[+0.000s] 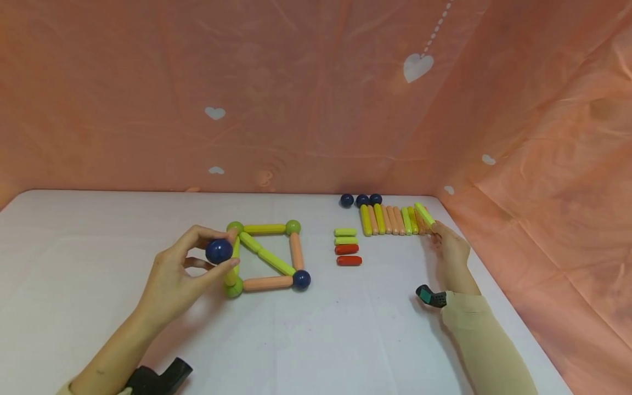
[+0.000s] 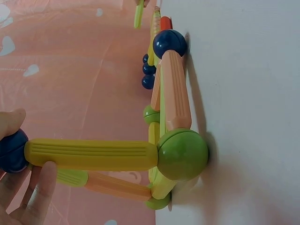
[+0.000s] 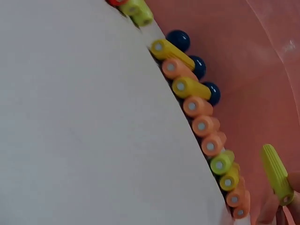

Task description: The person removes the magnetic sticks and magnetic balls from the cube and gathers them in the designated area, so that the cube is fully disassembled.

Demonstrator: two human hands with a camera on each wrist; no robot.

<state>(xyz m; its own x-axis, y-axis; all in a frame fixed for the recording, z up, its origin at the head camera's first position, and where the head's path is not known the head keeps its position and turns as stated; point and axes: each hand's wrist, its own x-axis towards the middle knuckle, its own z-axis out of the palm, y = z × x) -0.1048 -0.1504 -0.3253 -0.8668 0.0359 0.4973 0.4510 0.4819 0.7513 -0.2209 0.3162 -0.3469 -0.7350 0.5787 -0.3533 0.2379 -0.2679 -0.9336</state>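
A dark blue ball [image 1: 219,251] is sitting raised above the left side of a flat frame of rods and balls [image 1: 268,283]. A yellow rod [image 2: 91,154] is linking it down to the green ball [image 2: 183,154] at the frame's near left corner, and an orange rod [image 2: 117,186] is sloping up behind from the far left corner. The left hand [image 1: 174,278] is pinching the blue ball between thumb and finger. The right hand [image 1: 451,249] is pinching one lime rod [image 1: 424,214] near its end, above the right end of a row of rods [image 1: 388,219].

If the left fingers were slackening, the raised ball and its rods could be tipping over, as the end joints seem to be their only other support; a sideways tug could be parting the yellow rod from the green ball. A low sweep of the right hand could be knocking the row askew.

The left forearm is reaching in from the near left, thumb on the near side of the ball. The right forearm is stretching from the near right toward the far side.

Three blue balls [image 1: 362,201] are resting at the far side, by the row's left end; short lime and red pieces [image 1: 349,261] are lying between frame and row on the white table [image 1: 296,340].
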